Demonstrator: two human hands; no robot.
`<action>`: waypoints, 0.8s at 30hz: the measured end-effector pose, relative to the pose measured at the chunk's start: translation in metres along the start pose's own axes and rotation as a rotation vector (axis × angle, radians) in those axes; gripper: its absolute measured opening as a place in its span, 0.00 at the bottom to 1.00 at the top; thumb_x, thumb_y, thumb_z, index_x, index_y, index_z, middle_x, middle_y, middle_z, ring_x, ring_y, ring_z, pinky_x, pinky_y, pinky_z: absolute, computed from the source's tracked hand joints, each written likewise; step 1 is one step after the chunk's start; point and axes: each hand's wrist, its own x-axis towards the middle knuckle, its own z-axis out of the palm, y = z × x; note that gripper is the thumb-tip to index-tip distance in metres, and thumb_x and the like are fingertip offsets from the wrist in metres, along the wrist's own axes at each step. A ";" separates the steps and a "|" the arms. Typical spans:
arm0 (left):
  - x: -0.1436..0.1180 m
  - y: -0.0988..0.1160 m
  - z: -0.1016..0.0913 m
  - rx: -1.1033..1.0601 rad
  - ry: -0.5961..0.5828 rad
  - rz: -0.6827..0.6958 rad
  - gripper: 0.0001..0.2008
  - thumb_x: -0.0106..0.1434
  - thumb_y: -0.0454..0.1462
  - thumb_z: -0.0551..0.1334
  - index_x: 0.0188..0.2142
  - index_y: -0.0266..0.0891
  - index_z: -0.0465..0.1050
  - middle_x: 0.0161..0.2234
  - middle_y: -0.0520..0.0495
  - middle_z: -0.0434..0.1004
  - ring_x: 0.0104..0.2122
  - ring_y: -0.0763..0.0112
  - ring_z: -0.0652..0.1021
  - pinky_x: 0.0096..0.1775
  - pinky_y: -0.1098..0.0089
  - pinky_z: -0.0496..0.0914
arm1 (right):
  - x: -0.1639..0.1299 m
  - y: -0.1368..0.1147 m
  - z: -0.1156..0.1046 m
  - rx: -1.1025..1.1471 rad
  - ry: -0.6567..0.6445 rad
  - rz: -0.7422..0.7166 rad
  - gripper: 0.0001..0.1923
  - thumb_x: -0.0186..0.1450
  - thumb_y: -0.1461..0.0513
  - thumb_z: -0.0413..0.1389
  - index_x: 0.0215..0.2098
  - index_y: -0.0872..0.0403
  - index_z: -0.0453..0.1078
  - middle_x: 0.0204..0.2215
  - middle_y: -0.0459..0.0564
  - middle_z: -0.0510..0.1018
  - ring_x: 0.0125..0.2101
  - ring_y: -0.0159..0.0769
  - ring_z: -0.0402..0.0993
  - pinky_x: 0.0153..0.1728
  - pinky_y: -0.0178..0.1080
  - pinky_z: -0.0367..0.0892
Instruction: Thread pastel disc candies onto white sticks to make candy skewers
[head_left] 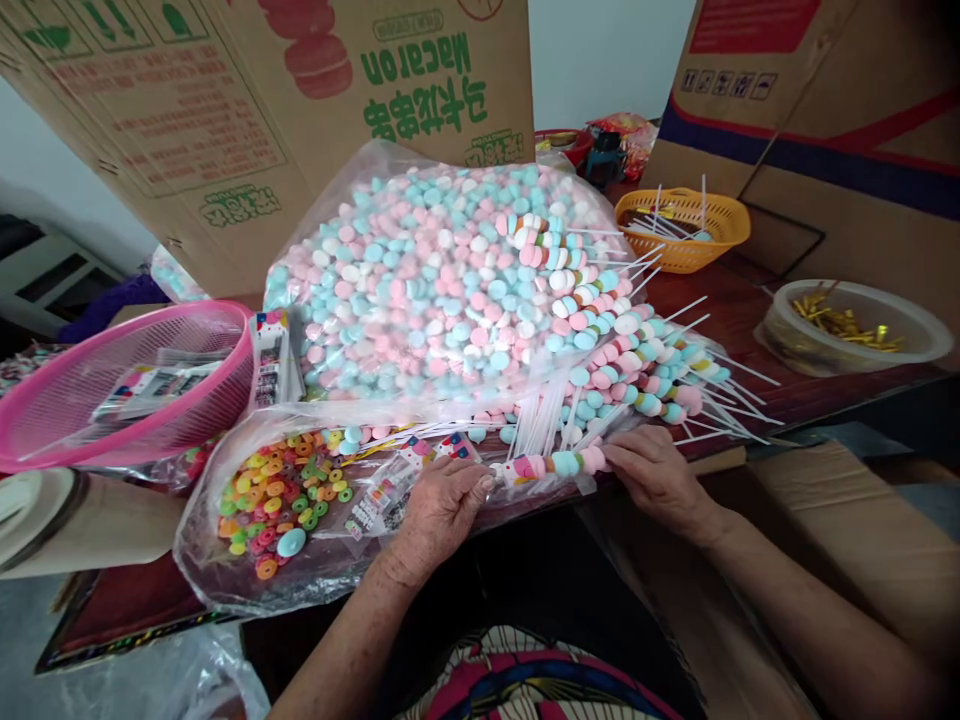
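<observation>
A marshmallow skewer [568, 463] in pink, blue and white lies level between my hands at the table's front edge. Its left part sits inside a small printed clear bag [523, 470]. My left hand [444, 505] pinches the bag's left end. Closed fingers of my right hand [656, 482] grip the skewer's right end; the stick there is hidden. More printed bags [386, 490] lie flat beside my left hand. Just beyond the skewer are loose white sticks [544, 415] and a heap of threaded skewers [630, 360], their sticks pointing right.
A large clear bag of marshmallows [420, 290] fills the middle. Ring gummies [277, 490] lie on plastic at left, near a pink basket [240, 330] and a lidded cup [127, 520]. Rightward stand a yellow basket [682, 255] and a tub of gold ties [795, 345]. Cardboard boxes [315, 130] rise behind.
</observation>
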 end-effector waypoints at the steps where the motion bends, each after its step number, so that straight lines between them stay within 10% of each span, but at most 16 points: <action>1: 0.001 -0.001 0.002 0.001 0.000 -0.012 0.14 0.67 0.37 0.51 0.36 0.39 0.75 0.31 0.47 0.79 0.32 0.68 0.76 0.37 0.66 0.68 | -0.002 0.002 0.004 -0.004 0.011 0.005 0.10 0.63 0.69 0.50 0.40 0.54 0.69 0.32 0.50 0.77 0.32 0.37 0.69 0.34 0.42 0.62; 24: 0.004 0.030 -0.037 0.048 -0.187 0.057 0.18 0.68 0.42 0.48 0.44 0.40 0.74 0.34 0.45 0.79 0.34 0.67 0.76 0.38 0.67 0.67 | 0.019 -0.037 -0.031 0.018 -0.090 -0.060 0.15 0.64 0.70 0.49 0.45 0.52 0.69 0.33 0.50 0.77 0.33 0.35 0.72 0.33 0.38 0.66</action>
